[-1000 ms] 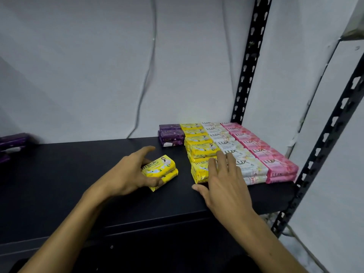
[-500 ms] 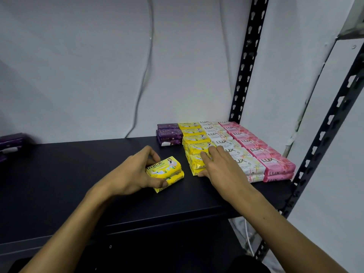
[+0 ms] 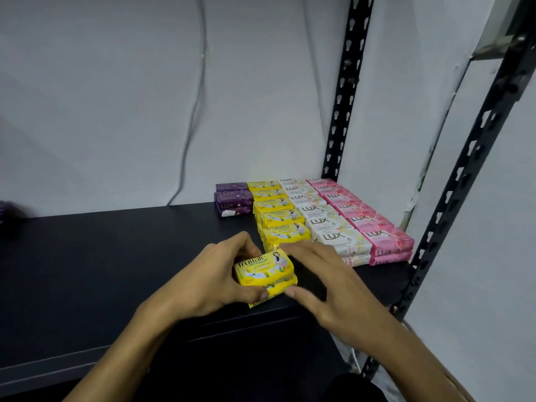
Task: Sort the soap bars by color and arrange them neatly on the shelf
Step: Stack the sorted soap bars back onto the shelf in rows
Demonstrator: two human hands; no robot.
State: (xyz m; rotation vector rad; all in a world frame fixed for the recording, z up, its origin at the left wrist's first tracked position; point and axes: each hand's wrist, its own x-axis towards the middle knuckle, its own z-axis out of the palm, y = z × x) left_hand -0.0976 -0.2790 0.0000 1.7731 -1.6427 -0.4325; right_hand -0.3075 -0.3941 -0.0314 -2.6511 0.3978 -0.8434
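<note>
Two stacked yellow soap bars sit near the front of the black shelf. My left hand grips them from the left, thumb under the lower bar. My right hand touches their right side with fingers spread over the top corner and thumb at the bottom. Behind them run sorted rows: yellow bars, white bars, pink bars and a short stack of purple bars at the back.
A black slotted upright stands at the back right and another at the front right. A grey cable hangs down the white wall. Purple packets lie blurred at the far left edge.
My left hand has slid the two stacked yellow bars right, toward the yellow row. My right hand left the front of that row and came down against the stack's right side.
</note>
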